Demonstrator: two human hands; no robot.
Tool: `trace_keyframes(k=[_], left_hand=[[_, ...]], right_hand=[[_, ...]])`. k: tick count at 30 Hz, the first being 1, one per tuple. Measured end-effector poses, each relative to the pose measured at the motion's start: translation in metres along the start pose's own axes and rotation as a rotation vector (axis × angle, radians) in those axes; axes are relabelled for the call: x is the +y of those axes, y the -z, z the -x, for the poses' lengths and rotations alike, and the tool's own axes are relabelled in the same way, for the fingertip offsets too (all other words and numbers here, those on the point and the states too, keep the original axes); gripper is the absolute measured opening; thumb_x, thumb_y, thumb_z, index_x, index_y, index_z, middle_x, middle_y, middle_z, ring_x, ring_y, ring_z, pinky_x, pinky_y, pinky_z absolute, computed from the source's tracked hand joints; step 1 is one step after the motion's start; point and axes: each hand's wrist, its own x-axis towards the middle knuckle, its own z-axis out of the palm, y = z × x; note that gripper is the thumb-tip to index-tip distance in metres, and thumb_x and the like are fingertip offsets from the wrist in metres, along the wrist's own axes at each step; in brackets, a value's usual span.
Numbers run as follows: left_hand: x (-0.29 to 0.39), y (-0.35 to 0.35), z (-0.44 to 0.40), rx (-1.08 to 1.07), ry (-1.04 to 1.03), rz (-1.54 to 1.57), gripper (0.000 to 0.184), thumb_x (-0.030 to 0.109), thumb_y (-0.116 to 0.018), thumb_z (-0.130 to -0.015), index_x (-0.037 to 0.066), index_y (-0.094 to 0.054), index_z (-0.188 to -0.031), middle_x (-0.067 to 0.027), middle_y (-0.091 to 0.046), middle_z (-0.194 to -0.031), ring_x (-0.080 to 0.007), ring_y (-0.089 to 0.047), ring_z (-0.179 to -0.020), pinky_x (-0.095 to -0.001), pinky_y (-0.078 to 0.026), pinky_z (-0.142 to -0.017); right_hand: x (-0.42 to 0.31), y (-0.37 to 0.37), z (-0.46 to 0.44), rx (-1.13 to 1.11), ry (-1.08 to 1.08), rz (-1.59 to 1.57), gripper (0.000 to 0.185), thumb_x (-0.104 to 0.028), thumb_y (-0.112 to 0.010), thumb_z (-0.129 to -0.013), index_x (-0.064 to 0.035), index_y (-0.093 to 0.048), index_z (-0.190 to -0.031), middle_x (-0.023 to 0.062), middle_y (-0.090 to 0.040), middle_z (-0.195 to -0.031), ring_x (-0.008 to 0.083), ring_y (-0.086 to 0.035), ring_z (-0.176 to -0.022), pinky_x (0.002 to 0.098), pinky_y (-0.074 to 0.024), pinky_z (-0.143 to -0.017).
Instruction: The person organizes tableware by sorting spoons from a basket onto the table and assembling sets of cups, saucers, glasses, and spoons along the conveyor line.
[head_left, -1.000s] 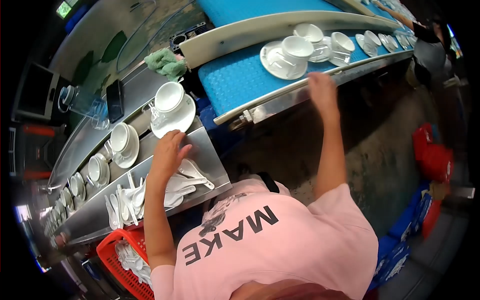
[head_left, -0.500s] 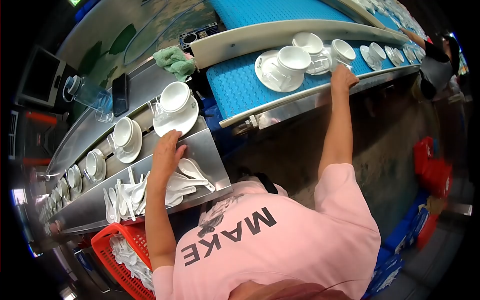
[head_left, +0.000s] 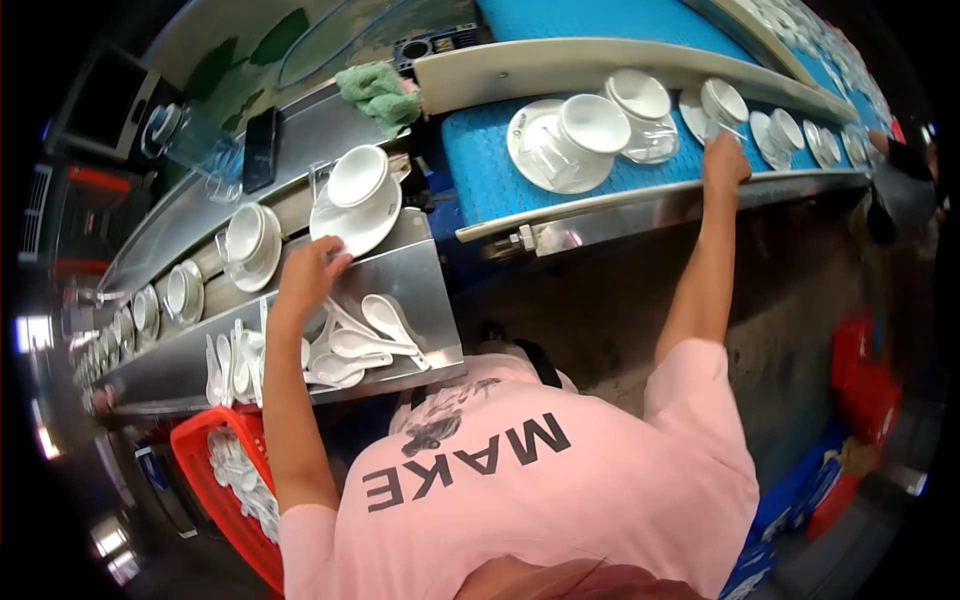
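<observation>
left hand [head_left: 308, 272] loose, nearest plate [head_left: 368, 232] | right hand [head_left: 727, 160] at bowl [head_left: 722, 100], grip unclear | some bowls [head_left: 594, 123] already on belt [head_left: 480, 185], others still on desk [head_left: 425, 310]

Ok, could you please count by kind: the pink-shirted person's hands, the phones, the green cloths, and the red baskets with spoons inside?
Left hand and right hand: 2
Phone: 1
Cloth: 1
Basket: 1
Total: 5

We count at least five white bowls [head_left: 596, 125] upper right, one phone [head_left: 261, 150] and one cloth [head_left: 378, 95] upper left, one basket [head_left: 190, 445] lower left.
</observation>
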Motion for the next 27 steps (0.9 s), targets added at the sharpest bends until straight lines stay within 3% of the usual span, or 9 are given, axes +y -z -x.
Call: trace_keyframes(k=[1, 4, 7, 10, 12, 17, 19, 23, 27], left_hand=[[-0.003, 0.002, 0.0, -0.011, -0.007, 0.017, 0.023, 0.021, -0.066, -0.074, 0.004, -0.062, -0.09, -0.0186, -0.062, -0.081, -0.0354, -0.059, -0.073, -0.0382, -0.046, -0.065], [-0.012, 0.006, -0.003, -0.08, 0.016, -0.008, 0.028, 0.021, -0.064, -0.075, 0.0, -0.062, -0.093, -0.0175, -0.063, -0.087, -0.031, -0.06, -0.08, -0.0347, -0.045, -0.071], [-0.019, 0.007, -0.006, -0.091, 0.044, 0.011, 0.027, 0.027, -0.062, -0.076, 0.005, -0.065, -0.09, -0.0182, -0.062, -0.083, -0.0331, -0.059, -0.078, -0.0384, -0.046, -0.071], [-0.021, 0.017, -0.009, -0.151, 0.083, -0.005, 0.025, 0.027, -0.059, -0.077, 0.007, -0.066, -0.09, -0.0154, -0.064, -0.085, -0.0322, -0.06, -0.078, -0.0374, -0.046, -0.072], [-0.033, 0.015, -0.007, -0.119, 0.082, -0.046, 0.024, 0.026, -0.058, -0.077, 0.008, -0.066, -0.09, -0.0151, -0.064, -0.083, -0.0321, -0.06, -0.078, -0.0379, -0.046, -0.072], [-0.065, 0.014, 0.002, -0.111, 0.041, -0.06, 0.022, 0.025, -0.058, -0.075, 0.008, -0.06, -0.09, -0.0107, -0.061, -0.091, -0.0298, -0.057, -0.085, -0.0392, -0.045, -0.073], [-0.074, 0.014, 0.006, -0.062, 0.069, -0.117, 0.022, 0.024, -0.056, -0.074, 0.006, -0.063, -0.085, -0.0135, -0.061, -0.086, -0.0308, -0.058, -0.081, -0.0398, -0.046, -0.073], [-0.087, 0.02, 0.008, -0.046, 0.048, -0.151, 0.022, 0.023, -0.053, -0.074, 0.005, -0.062, -0.083, -0.0143, -0.061, -0.087, -0.0315, -0.058, -0.081, -0.0414, -0.047, -0.072], [-0.108, 0.024, 0.016, -0.037, 0.073, -0.234, 0.02, 0.02, -0.05, -0.077, 0.003, -0.059, -0.084, -0.0159, -0.059, -0.092, -0.0324, -0.057, -0.084, -0.0423, -0.046, -0.074]], right_hand=[[-0.019, 0.021, 0.012, 0.007, 0.057, -0.093, 0.025, -0.029, -0.057, -0.08, -0.0077, -0.063, -0.089, 0.0169, -0.061, -0.098, 0.0335, -0.06, -0.089, 0.0437, -0.0472, -0.071], [-0.091, 0.064, 0.055, 0.257, 0.607, -0.69, 0.015, -0.01, -0.055, -0.076, -0.004, -0.062, -0.087, 0.0141, -0.061, -0.091, 0.0325, -0.058, -0.086, 0.0358, -0.046, -0.077], [-0.15, 0.042, 0.039, 0.094, 1.148, -0.833, 0.03, -0.004, -0.057, -0.068, -0.0044, -0.06, -0.097, 0.0152, -0.059, -0.098, 0.0323, -0.056, -0.091, 0.0352, -0.0443, -0.083], [-0.175, 0.042, 0.028, -0.639, 1.184, -0.59, 0.04, -0.008, -0.061, -0.063, -0.0046, -0.059, -0.102, 0.0152, -0.059, -0.102, 0.0311, -0.056, -0.095, 0.0356, -0.0437, -0.084], [-0.181, 0.059, 0.039, -0.582, 1.176, -0.302, 0.047, -0.012, -0.065, -0.058, -0.0026, -0.059, -0.104, 0.016, -0.059, -0.102, 0.0301, -0.056, -0.096, 0.0352, -0.0435, -0.085], [-0.204, 0.065, 0.05, -0.74, 1.243, -0.403, 0.049, -0.009, -0.062, -0.056, -0.0013, -0.058, -0.104, 0.017, -0.06, -0.1, 0.0284, -0.058, -0.091, 0.032, -0.0434, -0.083], [-0.206, 0.07, 0.052, -0.81, 1.21, -0.415, 0.049, -0.007, -0.059, -0.056, -0.0012, -0.058, -0.105, 0.015, -0.061, -0.098, 0.0252, -0.058, -0.09, 0.0303, -0.0432, -0.083], [-0.208, 0.084, 0.079, -1.065, 0.994, -0.612, 0.048, -0.003, -0.052, -0.058, -0.0001, -0.056, -0.107, 0.0084, -0.06, -0.094, 0.0168, -0.055, -0.087, 0.0263, -0.0415, -0.083], [-0.202, 0.056, 0.083, -1.089, 0.868, -0.905, 0.048, -0.003, -0.052, -0.061, 0.0006, -0.055, -0.109, 0.0076, -0.06, -0.095, 0.0171, -0.055, -0.087, 0.0272, -0.0416, -0.082]])
